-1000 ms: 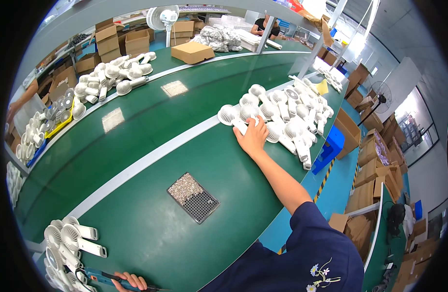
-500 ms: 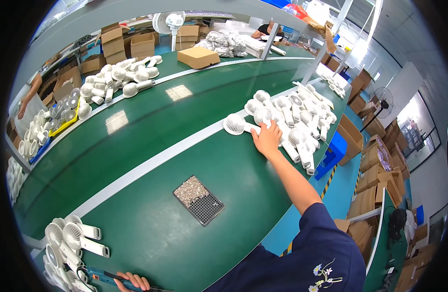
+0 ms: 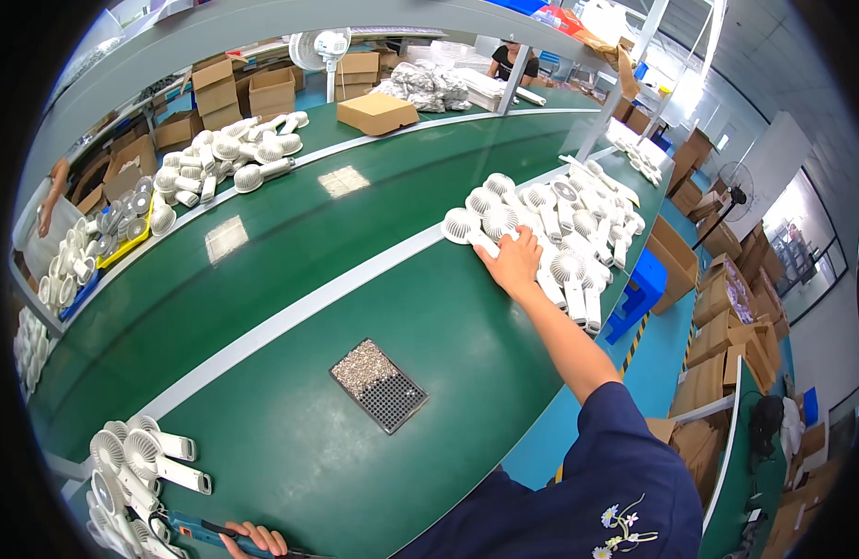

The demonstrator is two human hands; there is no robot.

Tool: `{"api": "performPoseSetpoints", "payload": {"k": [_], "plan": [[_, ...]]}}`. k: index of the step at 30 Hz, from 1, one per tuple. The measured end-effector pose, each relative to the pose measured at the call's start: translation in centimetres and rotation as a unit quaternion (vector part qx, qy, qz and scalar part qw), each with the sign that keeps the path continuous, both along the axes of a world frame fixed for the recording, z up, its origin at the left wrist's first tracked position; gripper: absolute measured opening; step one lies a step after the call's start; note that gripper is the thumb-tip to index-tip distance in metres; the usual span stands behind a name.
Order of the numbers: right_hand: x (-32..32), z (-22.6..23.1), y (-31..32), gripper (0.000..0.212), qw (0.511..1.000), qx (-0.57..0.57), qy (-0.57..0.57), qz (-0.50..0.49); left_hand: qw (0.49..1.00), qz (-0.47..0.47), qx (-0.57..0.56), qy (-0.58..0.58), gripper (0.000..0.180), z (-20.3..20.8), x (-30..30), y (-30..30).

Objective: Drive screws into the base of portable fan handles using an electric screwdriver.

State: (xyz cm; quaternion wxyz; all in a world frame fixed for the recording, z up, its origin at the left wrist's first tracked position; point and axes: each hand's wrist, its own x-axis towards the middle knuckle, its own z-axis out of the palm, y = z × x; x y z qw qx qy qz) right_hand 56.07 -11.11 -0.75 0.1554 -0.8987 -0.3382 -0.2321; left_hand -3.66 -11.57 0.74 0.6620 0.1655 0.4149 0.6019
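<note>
At the lower left, my left hand is wrapped round a teal electric screwdriver, whose tip points right. My right hand reaches to the far right pile, its fingers closed on the handle of a white handheld fan at the pile's left edge. More white handheld fans lie heaped beside and beyond that hand. Between my hands, a black tray with a grid of holes lies on the green bench, small metal screws covering its far part. Another group of handheld fans lies near the screwdriver.
A pale strip divides the bench from a green conveyor belt. Beyond it are another heap of fans, a cardboard box and people at work. A blue stool and cartons stand right of the bench.
The handheld fan at my right hand has shifted right and slightly away, and its handle has turned. My left hand and the screwdriver stay in place.
</note>
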Motion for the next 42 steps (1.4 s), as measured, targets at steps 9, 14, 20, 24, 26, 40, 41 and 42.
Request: {"api": "performPoseSetpoints", "payload": {"k": [9, 14, 20, 24, 26, 40, 41, 42], "plan": [[0.8, -1.2, 0.1, 0.043, 0.999, 0.029, -0.009, -0.021, 1.0, -0.006, 0.003, -0.008, 0.037, -0.5, -0.2, -0.1], [2.5, -1.9, -0.7, 0.042, 0.998, 0.061, -0.026, -0.016, 1.0, -0.004, -0.011, -0.009, 0.037, 0.2, -0.1, 0.0], [2.8, -1.2, -0.7, 0.049, 0.992, 0.103, -0.071, -0.019, 1.0, -0.011, 0.006, -0.021, 0.038, -0.3, -0.4, 0.0], [3.5, -0.8, 0.0, 0.045, 0.966, 0.222, 0.046, 0.12, 1.0, -0.026, 0.017, -0.002, 0.038, 0.0, -0.3, 0.1], [3.7, -1.5, 0.4, 0.042, 0.947, 0.224, 0.149, 0.173, 1.0, 0.001, -0.01, -0.017, 0.038, 0.4, -0.1, 0.0], [1.9, -1.5, 0.4, 0.064, 0.999, -0.029, -0.039, 0.016, 0.999, -0.01, 0.022, -0.028, 0.036, -0.4, -0.4, 0.2], [1.9, -1.6, 0.5, 0.063, 0.999, -0.02, -0.034, 0.009, 0.999, -0.013, 0.021, -0.027, 0.036, -0.4, -0.4, 0.2], [2.0, -1.6, 0.5, 0.062, 1.0, -0.01, -0.029, 0.001, 0.999, -0.013, 0.022, -0.028, 0.036, -0.4, -0.5, 0.2]]}}
